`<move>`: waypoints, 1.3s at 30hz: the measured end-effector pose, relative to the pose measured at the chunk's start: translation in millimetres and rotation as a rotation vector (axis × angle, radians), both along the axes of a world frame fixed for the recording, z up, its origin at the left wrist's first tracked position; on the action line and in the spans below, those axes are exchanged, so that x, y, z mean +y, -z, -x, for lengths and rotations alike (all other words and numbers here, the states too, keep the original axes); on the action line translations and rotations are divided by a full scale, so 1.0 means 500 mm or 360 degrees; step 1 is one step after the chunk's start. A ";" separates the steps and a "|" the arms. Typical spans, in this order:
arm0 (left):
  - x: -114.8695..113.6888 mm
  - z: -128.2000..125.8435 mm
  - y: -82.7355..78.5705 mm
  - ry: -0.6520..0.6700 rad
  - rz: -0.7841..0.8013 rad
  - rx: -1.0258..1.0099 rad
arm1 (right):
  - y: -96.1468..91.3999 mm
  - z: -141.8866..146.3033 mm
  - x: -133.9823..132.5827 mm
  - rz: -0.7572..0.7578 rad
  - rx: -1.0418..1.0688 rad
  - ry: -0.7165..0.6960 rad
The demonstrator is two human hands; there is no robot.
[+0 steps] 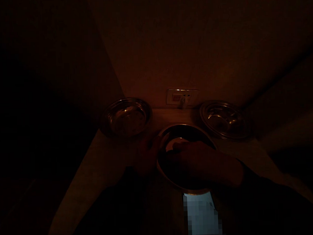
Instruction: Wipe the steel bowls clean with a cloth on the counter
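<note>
Two hands (199, 164) at a steel bowl, three dishes in all

One pale counter (240, 155) runs below a wall (195, 44). A steel plate (125, 117) and a second steel plate (223, 120) flank the steel bowl (185, 129). Left hand (147, 155) curls against the bowl's rim; right hand (206, 163) lies across inside, fingers (179, 146) over something pale. Any pinch is too dark to tell. One wall socket (181, 97) sits above.
</note>
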State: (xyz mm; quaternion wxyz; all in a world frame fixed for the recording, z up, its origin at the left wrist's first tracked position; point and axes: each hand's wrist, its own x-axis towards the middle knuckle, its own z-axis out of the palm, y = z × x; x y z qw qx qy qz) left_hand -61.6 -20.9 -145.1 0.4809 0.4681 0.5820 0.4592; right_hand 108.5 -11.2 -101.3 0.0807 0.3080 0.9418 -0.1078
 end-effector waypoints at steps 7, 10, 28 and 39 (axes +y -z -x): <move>-0.003 0.003 0.001 0.0025 -0.0029 0.0018 | 0.009 0.002 -0.007 -0.0082 -0.0027 0.0109; -0.004 0.001 -0.002 0.0015 -0.0009 -0.0019 | 0.011 -0.001 0.001 -0.0165 -0.0090 0.0221; -0.007 -0.006 0.002 -0.0083 -0.0081 0.0052 | 0.005 -0.003 0.015 -0.0073 -0.0062 0.0125; -0.007 -0.003 -0.004 -0.0058 -0.0053 0.0059 | 0.005 0.011 -0.011 -0.0107 -0.0037 0.0123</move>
